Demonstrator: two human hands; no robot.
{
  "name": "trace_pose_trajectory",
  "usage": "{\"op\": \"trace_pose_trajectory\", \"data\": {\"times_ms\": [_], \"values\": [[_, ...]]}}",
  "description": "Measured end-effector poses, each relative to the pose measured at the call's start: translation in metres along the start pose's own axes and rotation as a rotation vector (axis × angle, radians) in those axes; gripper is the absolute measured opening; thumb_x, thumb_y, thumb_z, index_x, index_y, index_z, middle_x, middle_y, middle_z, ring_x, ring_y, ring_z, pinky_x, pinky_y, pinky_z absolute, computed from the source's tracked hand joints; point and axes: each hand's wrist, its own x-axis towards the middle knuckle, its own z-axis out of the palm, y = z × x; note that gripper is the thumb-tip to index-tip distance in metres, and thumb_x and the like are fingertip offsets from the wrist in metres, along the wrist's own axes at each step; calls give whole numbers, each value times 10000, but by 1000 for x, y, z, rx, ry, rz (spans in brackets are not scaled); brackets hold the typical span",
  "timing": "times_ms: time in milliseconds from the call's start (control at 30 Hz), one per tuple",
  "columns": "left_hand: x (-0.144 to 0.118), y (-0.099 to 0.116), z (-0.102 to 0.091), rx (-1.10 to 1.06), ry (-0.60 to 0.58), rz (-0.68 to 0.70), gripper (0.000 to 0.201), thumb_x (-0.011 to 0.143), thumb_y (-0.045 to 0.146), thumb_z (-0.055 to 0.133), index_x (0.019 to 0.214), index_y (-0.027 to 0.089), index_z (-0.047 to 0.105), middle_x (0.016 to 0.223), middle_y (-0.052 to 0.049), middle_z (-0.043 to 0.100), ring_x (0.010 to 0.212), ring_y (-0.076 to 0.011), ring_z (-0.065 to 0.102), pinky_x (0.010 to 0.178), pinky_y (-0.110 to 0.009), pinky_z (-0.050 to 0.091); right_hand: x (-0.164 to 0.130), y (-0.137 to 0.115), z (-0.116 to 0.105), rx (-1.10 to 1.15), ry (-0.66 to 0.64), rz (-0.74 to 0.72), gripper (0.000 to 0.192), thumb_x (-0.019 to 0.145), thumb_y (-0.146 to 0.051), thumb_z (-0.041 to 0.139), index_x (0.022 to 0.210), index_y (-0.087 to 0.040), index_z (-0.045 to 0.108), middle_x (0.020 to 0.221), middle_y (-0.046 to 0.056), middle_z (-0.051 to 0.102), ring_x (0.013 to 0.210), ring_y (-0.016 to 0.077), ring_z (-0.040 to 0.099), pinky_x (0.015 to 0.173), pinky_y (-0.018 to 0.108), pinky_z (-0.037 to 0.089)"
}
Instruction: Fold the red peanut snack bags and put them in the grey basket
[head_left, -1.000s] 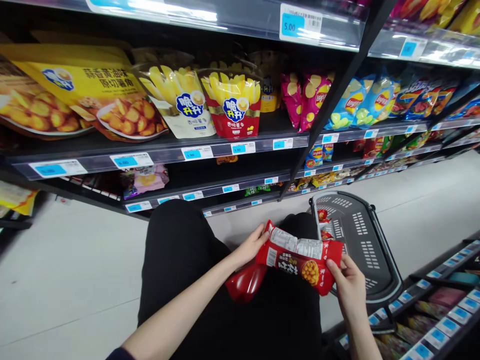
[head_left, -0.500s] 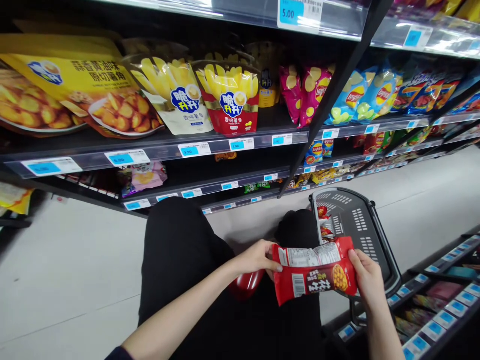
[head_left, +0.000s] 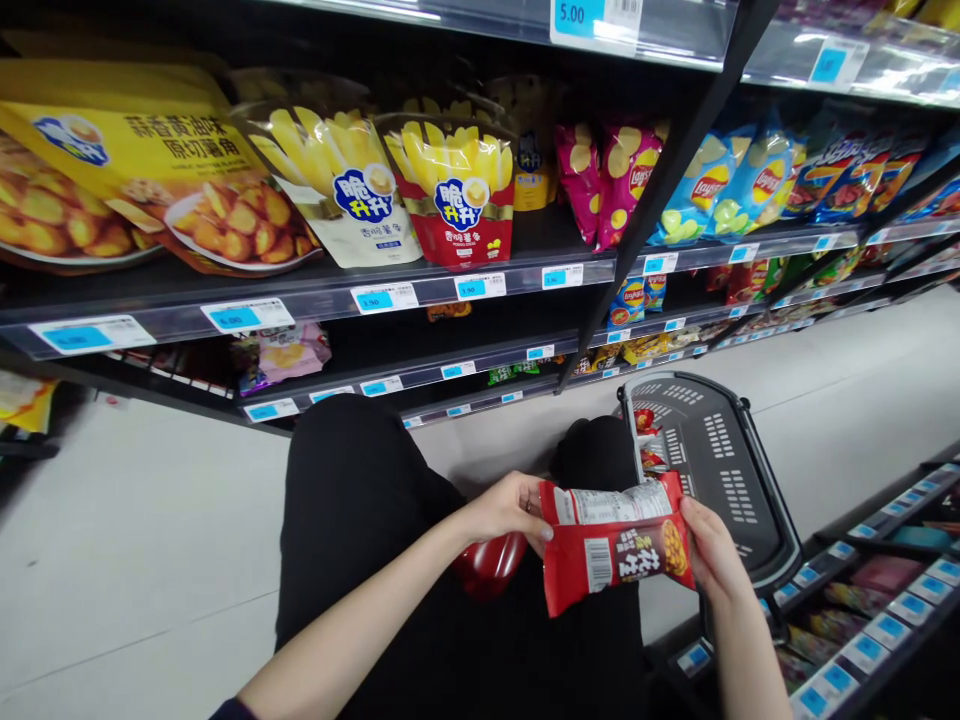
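A red snack bag [head_left: 611, 545] is stretched between my two hands above my lap, its printed back and barcode facing up. My left hand [head_left: 514, 512] pinches its left end between thumb and fingers. At the other end, my right hand [head_left: 709, 548] grips the bag's edge, thumb on top. Below my left hand, a shiny red object [head_left: 489, 568] shows between my legs; I cannot tell what it is. The dark shopping basket [head_left: 716, 455] stands on the floor just beyond my right hand, with several red packets [head_left: 649, 440] inside along its left wall.
Ahead is a shelf [head_left: 315, 308] with price tags, bearing yellow potato snack bags [head_left: 217, 190], a white pouch [head_left: 367, 200], a red pouch [head_left: 459, 200] and blue chip bags [head_left: 705, 190]. Another low shelf [head_left: 862, 650] runs along the lower right. Grey floor [head_left: 142, 530] extends left.
My right hand has shifted slightly left, bringing its end of the snack bag closer to my left hand. The bag looks a little shorter and more bunched. Both hands keep their hold.
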Motion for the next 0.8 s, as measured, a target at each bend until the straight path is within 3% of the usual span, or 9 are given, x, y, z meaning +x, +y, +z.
{"op": "trace_pose_trajectory", "data": {"times_ms": [267, 467, 633, 800], "values": [[-4, 0, 0, -83, -41, 12, 277, 529, 105, 794, 774, 79, 666, 683, -68, 707, 586, -197, 672, 463, -224, 533, 8, 17, -2, -6, -88, 110, 255, 634, -346, 757, 758, -141, 671, 707, 76, 702, 605, 193, 652, 596, 289, 516], [-6, 3, 4, -106, -35, 28, 292, 530, 147, 801, 782, 75, 673, 686, -77, 707, 565, -204, 666, 461, -252, 536, 12, 28, 3, -11, -30, 127, 240, 612, -323, 771, 741, -151, 665, 673, 48, 694, 560, 170, 635, 549, 260, 496], [-6, 5, 9, -61, 21, 44, 297, 508, 152, 812, 753, 70, 665, 673, -68, 699, 619, -184, 668, 562, -244, 547, 15, 35, 5, -47, -32, 147, 242, 627, -350, 758, 717, -149, 659, 649, 38, 686, 545, 150, 621, 538, 237, 478], [-5, 5, 4, -26, -5, 28, 313, 573, 184, 780, 839, 88, 646, 741, -76, 700, 599, -196, 666, 530, -288, 548, 14, 27, 5, -66, 11, 101, 274, 601, -369, 769, 729, -156, 654, 635, 32, 676, 544, 163, 614, 539, 256, 483]]}}
